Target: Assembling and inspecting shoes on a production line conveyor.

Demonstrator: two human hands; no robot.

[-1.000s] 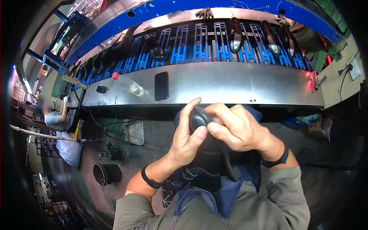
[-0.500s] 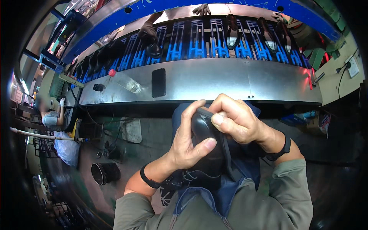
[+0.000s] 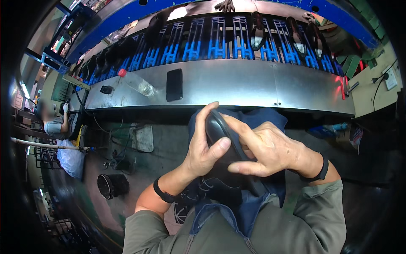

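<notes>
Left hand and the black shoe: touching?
Touching. The head view shows the left hand wrapped around the black shoe, thumb pressed on its side; the right hand fingers also lie across it.

A long steel ledge (image 3: 237, 86) is running across the scene, with a conveyor of blue racks (image 3: 220, 42) curving behind it and carrying dark shoes (image 3: 256, 34). A clear plastic bottle (image 3: 137, 84) and a dark phone (image 3: 174, 84) are lying on the ledge. Below, a stained concrete floor (image 3: 105, 169) is showing, with a round black bucket (image 3: 105, 186) standing on it. Bright light is glaring at the top.
</notes>
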